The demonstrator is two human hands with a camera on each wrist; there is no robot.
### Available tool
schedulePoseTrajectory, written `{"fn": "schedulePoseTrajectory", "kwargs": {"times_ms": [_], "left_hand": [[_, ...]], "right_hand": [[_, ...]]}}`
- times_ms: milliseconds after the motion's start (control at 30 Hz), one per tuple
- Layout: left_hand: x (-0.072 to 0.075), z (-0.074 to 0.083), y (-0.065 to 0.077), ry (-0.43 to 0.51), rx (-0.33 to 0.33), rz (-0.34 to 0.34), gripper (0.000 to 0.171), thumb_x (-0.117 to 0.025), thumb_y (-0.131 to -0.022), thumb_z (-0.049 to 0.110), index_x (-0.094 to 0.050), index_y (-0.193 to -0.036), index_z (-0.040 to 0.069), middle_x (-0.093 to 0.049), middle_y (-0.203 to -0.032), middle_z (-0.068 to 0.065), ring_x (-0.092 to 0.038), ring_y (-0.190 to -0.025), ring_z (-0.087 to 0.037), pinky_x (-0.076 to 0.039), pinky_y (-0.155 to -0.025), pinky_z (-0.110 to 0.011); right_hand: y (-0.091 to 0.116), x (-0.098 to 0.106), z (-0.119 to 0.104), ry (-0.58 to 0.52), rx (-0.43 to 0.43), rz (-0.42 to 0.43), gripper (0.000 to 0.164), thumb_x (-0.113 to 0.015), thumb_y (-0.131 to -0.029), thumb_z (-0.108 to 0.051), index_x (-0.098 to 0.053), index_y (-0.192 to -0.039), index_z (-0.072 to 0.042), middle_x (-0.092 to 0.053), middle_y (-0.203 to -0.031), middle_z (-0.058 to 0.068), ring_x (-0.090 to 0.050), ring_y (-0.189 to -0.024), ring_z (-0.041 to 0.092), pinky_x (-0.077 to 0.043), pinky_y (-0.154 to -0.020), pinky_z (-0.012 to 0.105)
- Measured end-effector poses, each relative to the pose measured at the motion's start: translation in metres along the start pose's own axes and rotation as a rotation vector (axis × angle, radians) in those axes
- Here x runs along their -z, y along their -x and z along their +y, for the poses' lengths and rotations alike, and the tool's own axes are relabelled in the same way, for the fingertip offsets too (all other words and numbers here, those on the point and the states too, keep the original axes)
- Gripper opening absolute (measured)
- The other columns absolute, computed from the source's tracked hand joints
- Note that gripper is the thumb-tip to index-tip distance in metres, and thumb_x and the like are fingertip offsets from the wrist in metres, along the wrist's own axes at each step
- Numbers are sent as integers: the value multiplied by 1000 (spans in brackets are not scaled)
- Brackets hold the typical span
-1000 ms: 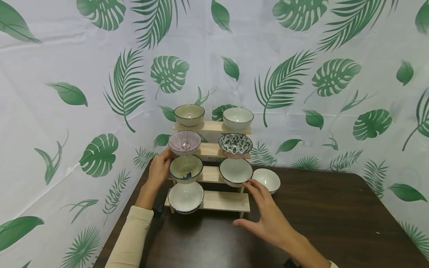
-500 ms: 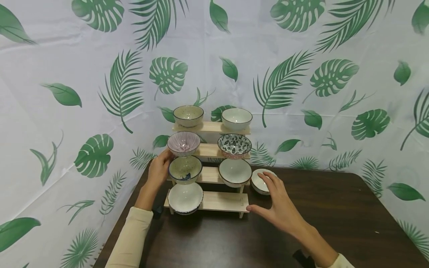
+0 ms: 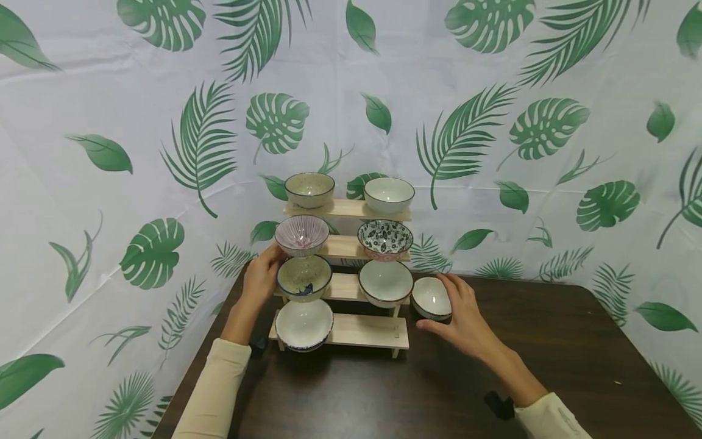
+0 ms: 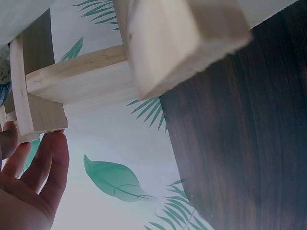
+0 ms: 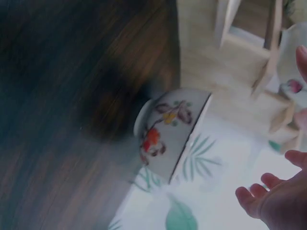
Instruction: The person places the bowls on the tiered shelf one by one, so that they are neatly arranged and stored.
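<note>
A tiered wooden stand (image 3: 370,329) carries several bowls. My left hand (image 3: 260,280) grips its left side; in the left wrist view, bent fingers (image 4: 58,148) touch the end of a wooden piece. My right hand (image 3: 463,314) is beside a small white bowl (image 3: 430,297) on the table, right of the stand. In the head view its fingers reach the bowl's right rim and the thumb lies in front. The right wrist view shows this flower-painted bowl (image 5: 168,129) apart from the spread fingers (image 5: 245,197), so contact is unclear.
On the stand's left side are a speckled bowl (image 3: 309,198), a pink-striped bowl (image 3: 301,242), a blue-rimmed bowl (image 3: 303,286) and a white bowl (image 3: 303,326). A black-flowered bowl (image 3: 385,238) sits between two white ones on the right. Leaf-print cloth (image 3: 493,140) backs the dark table (image 3: 537,353).
My right hand has moved right, from the stand's lower right bowl to the small bowl on the table. That bowl has shifted slightly left, showing more of its outside. My left hand has stayed put.
</note>
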State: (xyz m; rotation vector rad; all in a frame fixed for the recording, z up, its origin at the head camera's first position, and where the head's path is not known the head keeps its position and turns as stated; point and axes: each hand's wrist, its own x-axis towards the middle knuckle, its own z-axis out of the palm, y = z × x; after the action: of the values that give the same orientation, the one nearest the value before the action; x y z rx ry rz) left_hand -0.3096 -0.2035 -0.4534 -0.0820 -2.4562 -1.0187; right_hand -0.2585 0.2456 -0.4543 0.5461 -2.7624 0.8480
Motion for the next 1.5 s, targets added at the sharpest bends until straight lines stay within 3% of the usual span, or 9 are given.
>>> {"fn": "schedulePoseTrajectory", "kwargs": {"times_ms": [367,767,1100,1267,1500], "left_hand": [[-2,-1,0,1,-3,4,28,-61,-100,10,-72,-126,11,-70,-133,-17,-65,-122,-46,-50,-97,-65],[-3,-3,-1,-8,-19,8,27,-60,-101,9,-72,-125,10,-71,-131,-17,-66,-122,-45,-50,-97,-64],[-2,-3,-1,-14,-5,-3,28,-60,-101,11,-72,-127,10,-68,-136,-16,-65,-124,-45,-50,-99,-63],[-2,-3,-2,-12,-13,-2,29,-60,-101,11,-71,-128,10,-69,-135,-16,-65,-123,-45,-50,-99,-63],[-2,-3,-2,-13,-19,2,30,-60,-100,9,-71,-128,10,-70,-132,-17,-66,-121,-46,-50,-98,-64]], "right_hand": [[-23,-13,35,31,-44,-20,109,-88,-77,-51,-30,-159,-9,-24,-161,31,-22,-147,55,-32,-104,78],[-38,-25,53,25,-92,-102,119,-87,-77,-53,-21,-163,-4,-14,-165,36,-16,-149,61,-21,-108,83],[-44,-37,66,1,-130,-153,122,-88,-76,-53,-19,-163,-2,-13,-164,37,-16,-149,61,-30,-106,81],[-42,-44,75,-4,-151,-127,116,-86,-78,-52,-23,-162,-2,-27,-157,35,-32,-141,56,-45,-98,72],[-39,-53,78,-13,-160,-47,113,-86,-78,-52,-26,-161,-4,-33,-151,36,-41,-132,54,-48,-93,70]]}}
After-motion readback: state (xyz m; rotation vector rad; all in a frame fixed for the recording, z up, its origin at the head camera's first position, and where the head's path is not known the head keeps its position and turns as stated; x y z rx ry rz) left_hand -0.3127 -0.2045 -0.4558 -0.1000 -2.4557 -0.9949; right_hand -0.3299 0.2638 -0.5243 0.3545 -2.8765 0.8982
